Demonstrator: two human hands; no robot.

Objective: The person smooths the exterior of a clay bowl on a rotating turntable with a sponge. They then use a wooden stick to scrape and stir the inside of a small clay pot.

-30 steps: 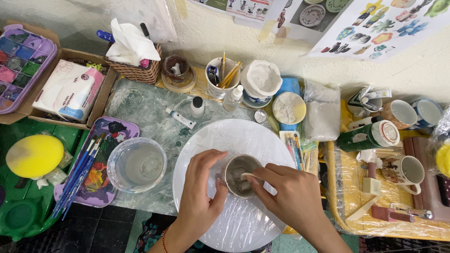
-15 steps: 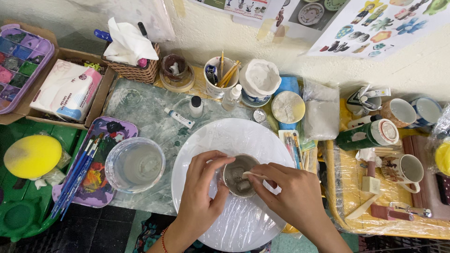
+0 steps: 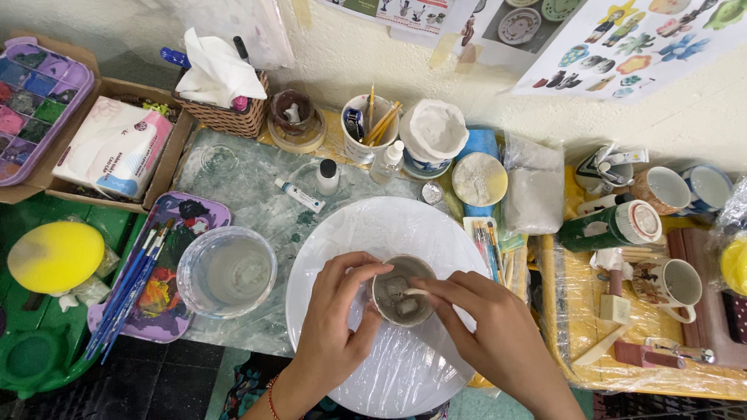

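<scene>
Left hand (image 3: 336, 330) cups the small grey clay bowl (image 3: 402, 290), mid white round board (image 3: 389, 303). Right hand (image 3: 486, 327) pinches a thin stick (image 3: 415, 292) w/ tip inside bowl. Water tub (image 3: 226, 271) just left.

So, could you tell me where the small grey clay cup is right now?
Head view, lower centre: the grey clay cup sits on the white round board, between left hand and right hand.

My right hand (image 3: 498, 330) has slid its thin tool (image 3: 412, 292) deeper into the clay cup (image 3: 402, 290), I think; view shifted slightly.
</scene>
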